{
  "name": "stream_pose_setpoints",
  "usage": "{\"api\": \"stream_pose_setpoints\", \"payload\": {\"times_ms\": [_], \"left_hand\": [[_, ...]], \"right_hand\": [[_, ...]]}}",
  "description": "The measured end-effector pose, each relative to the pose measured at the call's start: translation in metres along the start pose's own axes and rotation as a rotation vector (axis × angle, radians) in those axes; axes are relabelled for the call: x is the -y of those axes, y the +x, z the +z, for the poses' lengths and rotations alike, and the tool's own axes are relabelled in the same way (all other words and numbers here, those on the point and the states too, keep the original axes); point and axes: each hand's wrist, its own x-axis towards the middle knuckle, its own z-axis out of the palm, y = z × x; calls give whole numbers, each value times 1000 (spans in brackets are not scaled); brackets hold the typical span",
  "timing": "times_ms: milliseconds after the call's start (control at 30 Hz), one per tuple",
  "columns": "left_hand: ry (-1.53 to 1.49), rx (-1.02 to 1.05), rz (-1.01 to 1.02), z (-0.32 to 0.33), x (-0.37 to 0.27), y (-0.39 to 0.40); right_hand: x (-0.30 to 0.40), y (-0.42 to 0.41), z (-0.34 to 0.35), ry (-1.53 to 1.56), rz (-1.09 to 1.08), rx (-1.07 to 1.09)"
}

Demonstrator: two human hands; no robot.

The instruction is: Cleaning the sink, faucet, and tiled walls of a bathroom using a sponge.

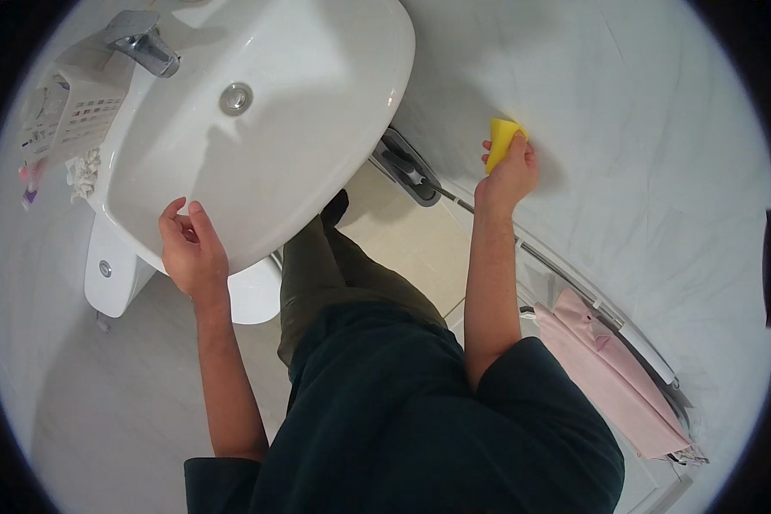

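My right hand grips a folded yellow cloth or sponge close to the pale marbled wall right of the basin; whether the yellow piece touches the wall I cannot tell. Over the near left rim of the white washbasin is my left hand, its fingers loosely curled with nothing between them. The basin holds a round metal drain, and a chrome faucet stands at its far left side.
Packages with writing stand beside the faucet. A white toilet tank lies below the basin's left end. A flat mop leans along the right wall, its grey head beside the basin. Pink cloth hangs lower right.
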Motion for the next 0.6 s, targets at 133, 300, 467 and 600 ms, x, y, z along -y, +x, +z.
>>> {"api": "stream_pose_setpoints", "payload": {"times_ms": [133, 300, 467, 600], "left_hand": [[-4, -7, 15, 0, -1, 1], [-2, -10, 11, -2, -2, 0], [-11, 17, -3, -1, -5, -2], [19, 14, 21, 0, -7, -1]], "right_hand": [[7, 4, 0, 14, -8, 14], [9, 3, 1, 19, 53, -12], [-5, 7, -2, 17, 46, 36], [13, 1, 17, 41, 26, 43]]}}
